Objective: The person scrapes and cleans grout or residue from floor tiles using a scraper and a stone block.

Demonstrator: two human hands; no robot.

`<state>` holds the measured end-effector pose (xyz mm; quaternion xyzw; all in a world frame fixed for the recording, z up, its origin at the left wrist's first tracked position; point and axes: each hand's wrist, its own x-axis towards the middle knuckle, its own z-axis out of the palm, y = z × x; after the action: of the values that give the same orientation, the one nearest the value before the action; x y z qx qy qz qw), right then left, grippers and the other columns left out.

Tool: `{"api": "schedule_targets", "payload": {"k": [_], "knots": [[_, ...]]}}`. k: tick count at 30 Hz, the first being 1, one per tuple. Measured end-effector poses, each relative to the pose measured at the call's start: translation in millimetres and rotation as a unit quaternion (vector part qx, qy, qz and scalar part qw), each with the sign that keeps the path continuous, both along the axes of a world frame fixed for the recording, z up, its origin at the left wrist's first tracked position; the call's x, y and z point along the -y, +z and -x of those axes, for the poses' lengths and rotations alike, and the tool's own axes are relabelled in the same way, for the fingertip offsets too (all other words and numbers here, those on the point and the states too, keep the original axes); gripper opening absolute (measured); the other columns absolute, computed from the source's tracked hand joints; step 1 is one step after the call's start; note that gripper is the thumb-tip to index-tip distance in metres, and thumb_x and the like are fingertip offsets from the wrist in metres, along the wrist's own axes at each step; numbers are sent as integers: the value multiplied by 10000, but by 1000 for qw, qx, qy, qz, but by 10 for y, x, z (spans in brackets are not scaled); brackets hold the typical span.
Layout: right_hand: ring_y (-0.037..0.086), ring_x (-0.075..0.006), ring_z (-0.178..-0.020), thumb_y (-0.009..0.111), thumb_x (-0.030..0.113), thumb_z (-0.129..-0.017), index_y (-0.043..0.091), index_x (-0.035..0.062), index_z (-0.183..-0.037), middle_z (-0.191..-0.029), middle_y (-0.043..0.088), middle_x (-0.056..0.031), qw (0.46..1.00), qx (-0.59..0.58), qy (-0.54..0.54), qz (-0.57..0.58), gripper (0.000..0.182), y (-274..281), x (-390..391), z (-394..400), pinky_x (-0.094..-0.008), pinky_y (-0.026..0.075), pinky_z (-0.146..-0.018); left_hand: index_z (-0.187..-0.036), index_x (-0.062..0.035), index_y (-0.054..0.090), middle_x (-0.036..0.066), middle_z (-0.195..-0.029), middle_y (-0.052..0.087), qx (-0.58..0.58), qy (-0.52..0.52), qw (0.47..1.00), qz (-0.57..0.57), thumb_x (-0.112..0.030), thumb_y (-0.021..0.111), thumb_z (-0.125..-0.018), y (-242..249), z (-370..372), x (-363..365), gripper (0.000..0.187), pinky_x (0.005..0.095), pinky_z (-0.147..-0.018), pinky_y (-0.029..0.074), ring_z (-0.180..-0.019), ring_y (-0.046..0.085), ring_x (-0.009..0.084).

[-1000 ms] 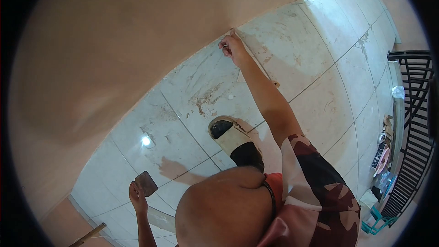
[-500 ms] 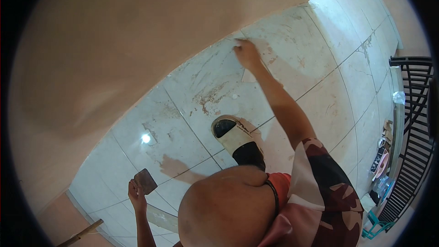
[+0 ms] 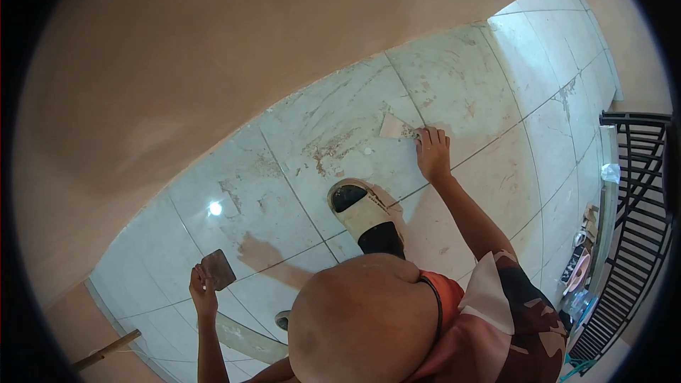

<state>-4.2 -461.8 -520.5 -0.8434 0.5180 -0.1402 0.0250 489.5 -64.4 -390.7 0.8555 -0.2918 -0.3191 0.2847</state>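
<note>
My left hand (image 3: 203, 291) holds a flat, brown, square piece (image 3: 218, 269) by its edge, above the tiles at the lower left. Reaching down to the floor, my right hand (image 3: 433, 152) has its fingers slightly apart. Its fingertips are beside the narrow end of a pale, wedge-shaped piece (image 3: 392, 127) lying on the tiles; whether they touch it is unclear. Small crumbs lie between the piece and the fingers. Brown residue (image 3: 323, 159) marks the floor farther left.
A plain wall (image 3: 213, 50) meets the tiled floor along a slanting edge. My sandalled foot (image 3: 365, 216) and bent knee (image 3: 355, 319) are below centre. Black metal railing (image 3: 638, 227) stands at right, with assorted items (image 3: 578, 269) beside it. A wooden stick (image 3: 106, 351) is lower left.
My right hand has moved from near the wall back toward me, beside the pale piece, and its fingers have spread. My left hand still holds the brown piece, slightly farther left and higher.
</note>
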Motion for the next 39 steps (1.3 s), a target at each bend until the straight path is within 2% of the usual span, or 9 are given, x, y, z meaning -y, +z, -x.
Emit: {"api": "schedule_targets", "payload": {"k": [3, 7, 12, 19, 22, 26, 32, 36, 39], "knots": [[625, -324, -877, 578, 203, -933, 609, 110, -1148, -1004, 619, -134, 990, 98, -56, -84, 237, 75, 222, 50, -437, 500, -729, -870, -31, 442, -4, -758, 359, 19, -20, 999, 28, -80, 459, -928, 18, -58, -80, 77, 240, -607, 375, -687, 361, 82], [662, -349, -810, 556, 268, -942, 641, 167, -1193, -885, 662, -149, 992, -26, -97, -81, 283, 537, 893, -101, -448, 530, -689, -855, -60, 428, -29, -771, 324, -21, 32, 999, 29, -148, 487, -975, 30, -23, -232, 161, 246, -630, 310, -714, 313, 81], [693, -340, -853, 528, 195, -906, 708, 67, -970, -882, 695, -175, 976, -155, -131, -81, 229, 646, 1701, -500, -454, 553, -747, -857, -53, 426, -25, -773, 342, -10, 50, 998, 22, -146, 475, -982, -15, -11, -318, 164, 244, -632, 318, -709, 334, 84], [703, -342, -820, 551, 65, -830, 722, 23, -859, -891, 692, -195, 975, -198, 33, -98, 179, 450, 864, -1320, -464, 564, -702, -886, -28, 444, -5, -756, 339, -4, 7, 1000, -8, -60, 467, -903, -8, -99, -460, 43, 238, -614, 395, -686, 352, 84], [697, -331, -832, 537, 92, -845, 724, 53, -941, -893, 691, -177, 961, -231, 78, -131, 214, 727, 531, -1294, -452, 561, -704, -880, -31, 438, 1, -742, 330, -5, -7, 1000, 8, -64, 475, -901, -20, -70, -504, 54, 236, -601, 398, -672, 351, 87], [683, -312, -872, 500, 147, -887, 713, 106, -1064, -886, 698, -148, 982, -163, -48, -85, 280, 703, 1124, -633, -443, 553, -724, -884, -29, 436, -6, -750, 337, -11, 0, 1000, -3, -68, 474, -903, 28, -79, -567, 58, 235, -597, 400, -676, 356, 86], [699, -312, -902, 522, 190, -894, 685, 72, -962, -949, 706, -167, 962, -182, -187, -78, 212, 435, 2096, -270, -435, 563, -743, -907, -22, 447, -24, -759, 340, -71, 93, 991, 66, -84, 456, -939, -100, -16, -504, 70, 212, -638, 383, -717, 362, 62], [704, -335, -833, 501, 133, -899, 654, 32, -936, -915, 699, -177, 970, -189, -26, -151, 187, 188, 954, -1033, -445, 571, -702, -895, -35, 452, -35, -755, 358, -75, 98, 990, 72, -151, 448, -996, -163, 95, -547, 154, 214, -611, 322, -708, 336, 47], [697, -373, -734, 528, 68, -836, 624, -68, -1034, -854, 668, -249, 964, -187, 79, -174, 259, 594, -36, -1412, -438, 570, -655, -884, -43, 453, -43, -759, 371, -73, 78, 993, 52, -171, 451, -1007, -338, 39, -737, 177, 215, -595, 291, -699, 319, 43]]}}
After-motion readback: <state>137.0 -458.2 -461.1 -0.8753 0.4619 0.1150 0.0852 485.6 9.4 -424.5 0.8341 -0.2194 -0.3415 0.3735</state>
